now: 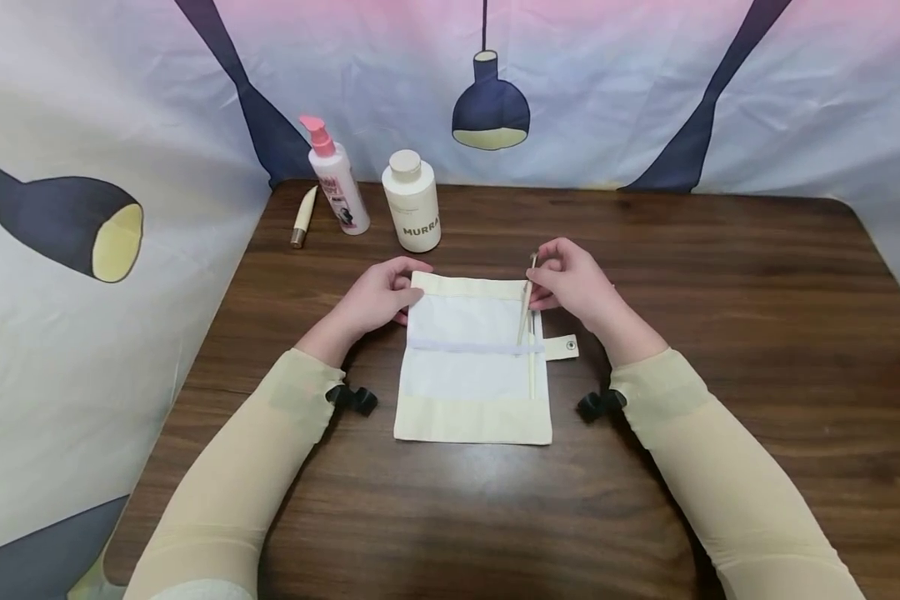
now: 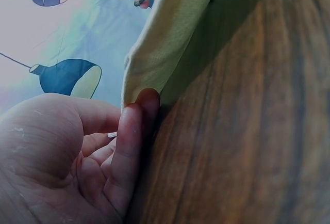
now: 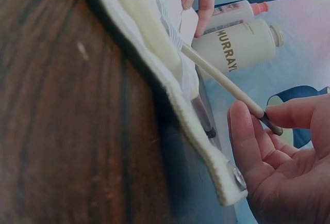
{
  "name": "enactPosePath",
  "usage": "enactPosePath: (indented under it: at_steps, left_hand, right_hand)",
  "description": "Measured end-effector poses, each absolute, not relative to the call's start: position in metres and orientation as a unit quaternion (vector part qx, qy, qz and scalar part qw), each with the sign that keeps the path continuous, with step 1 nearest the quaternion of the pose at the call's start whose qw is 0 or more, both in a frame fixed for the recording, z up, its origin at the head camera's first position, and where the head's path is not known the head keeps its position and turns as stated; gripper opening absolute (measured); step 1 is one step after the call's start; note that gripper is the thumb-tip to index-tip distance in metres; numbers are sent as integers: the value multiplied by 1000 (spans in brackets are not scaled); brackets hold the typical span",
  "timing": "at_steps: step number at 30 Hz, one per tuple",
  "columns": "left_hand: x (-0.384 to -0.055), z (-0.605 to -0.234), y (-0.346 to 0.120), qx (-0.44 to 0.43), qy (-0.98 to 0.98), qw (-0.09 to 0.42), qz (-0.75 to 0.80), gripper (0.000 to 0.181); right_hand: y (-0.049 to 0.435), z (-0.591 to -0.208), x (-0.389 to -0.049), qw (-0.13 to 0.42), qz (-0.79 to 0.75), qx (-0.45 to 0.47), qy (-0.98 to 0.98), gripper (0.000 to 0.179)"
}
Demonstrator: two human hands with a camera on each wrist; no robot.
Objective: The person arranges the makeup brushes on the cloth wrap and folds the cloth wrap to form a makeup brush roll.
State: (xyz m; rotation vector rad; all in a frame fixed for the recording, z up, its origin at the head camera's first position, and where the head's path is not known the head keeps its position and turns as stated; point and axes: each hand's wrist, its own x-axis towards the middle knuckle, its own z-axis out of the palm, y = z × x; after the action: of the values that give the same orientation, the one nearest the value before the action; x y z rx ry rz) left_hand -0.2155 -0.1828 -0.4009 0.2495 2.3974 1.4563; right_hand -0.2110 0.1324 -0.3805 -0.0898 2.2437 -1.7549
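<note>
Brown worktop (image 1: 750,333) carries a soft-looking cream pouch (image 1: 472,418), nearer the left edge; the left hand (image 1: 377,297) pinches the pouch's far-left corner. Over the pouch, the right hand (image 1: 572,281) pinches a slim brush (image 1: 526,308), likely light and stiff, best held by its shaft.

Left hand (image 1: 378,296) grips the upper left edge of a cream pouch (image 1: 465,421), laid open on a brown table (image 1: 720,275). Right hand (image 1: 570,279) pinches a thin stick (image 1: 526,310), dark at its upper end, over the pouch's right side; a second stick (image 1: 532,377) lies just beside it. Snap tab (image 1: 558,347) extends rightward. Beyond: pump bottle (image 1: 340,187), white bottle (image 1: 412,207) lettered MURRA, cream tube (image 1: 304,215) at their left
</note>
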Motion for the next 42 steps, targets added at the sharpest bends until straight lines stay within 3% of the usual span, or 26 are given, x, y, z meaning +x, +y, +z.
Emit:
enactPosePath:
  at_steps: [42]
  left_hand:
    - [-215,-400,-179,85,848,159,498,38]
  right_hand:
    - [132,-381,-207,170,-590,-58,787,28]
